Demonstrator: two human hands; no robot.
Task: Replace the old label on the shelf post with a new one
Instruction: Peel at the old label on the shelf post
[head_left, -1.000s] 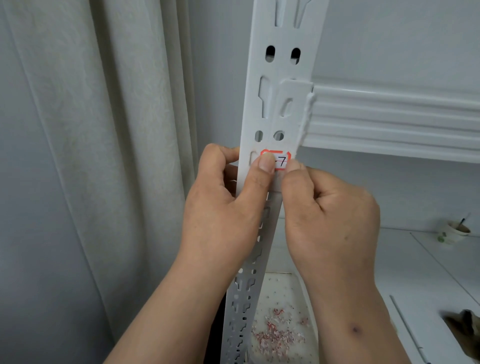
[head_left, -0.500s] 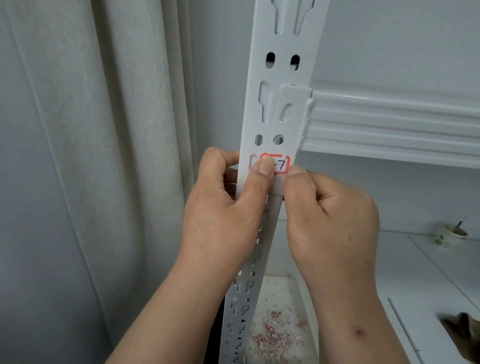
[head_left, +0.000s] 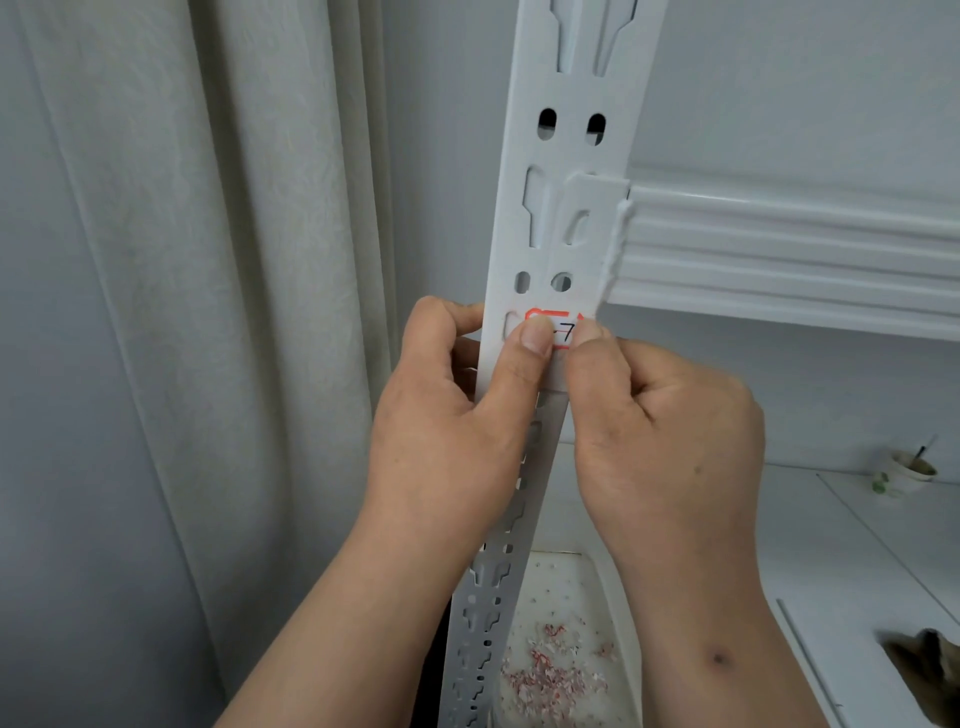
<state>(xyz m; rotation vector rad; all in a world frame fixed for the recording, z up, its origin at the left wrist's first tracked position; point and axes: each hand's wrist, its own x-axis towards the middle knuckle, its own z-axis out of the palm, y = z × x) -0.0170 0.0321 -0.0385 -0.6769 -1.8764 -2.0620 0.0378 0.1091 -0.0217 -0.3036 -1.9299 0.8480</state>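
— Against the white slotted shelf post (head_left: 566, 218), just below the bracket of a ribbed shelf beam (head_left: 789, 260), what was being handled?

— A small red-bordered label (head_left: 563, 332) was seen stuck on the front face of the post, with a handwritten "7" left uncovered between two fingertips. It was pressed at its left part by the thumb of the left hand (head_left: 457, 431) and touched at its right edge by a fingertip of the right hand (head_left: 670, 447).

— How were the fingers arranged?

— The left hand was wrapped around the post: the thumb was laid flat across the front and the other fingers were curled behind the left edge, so the post was pinched between them. The right hand was curled into a loose fist, its fingers folded into the palm, with a fingertip held against the label's right edge. Whether that edge was pinched or only pressed could not be told, since the contact was hidden by the fingers themselves.

— And the surroundings?

— A pale curtain (head_left: 234, 312) was hung to the left of the post. Far below, a heap of red-and-white paper scraps (head_left: 550, 675) was scattered on a white perforated surface (head_left: 561, 587) beside the post's foot. A small paper cup (head_left: 906, 470) with something thin standing in it was placed well apart on a white surface at the right, and a dark, blurred object (head_left: 930, 660) was cut off at the frame's lower right corner.
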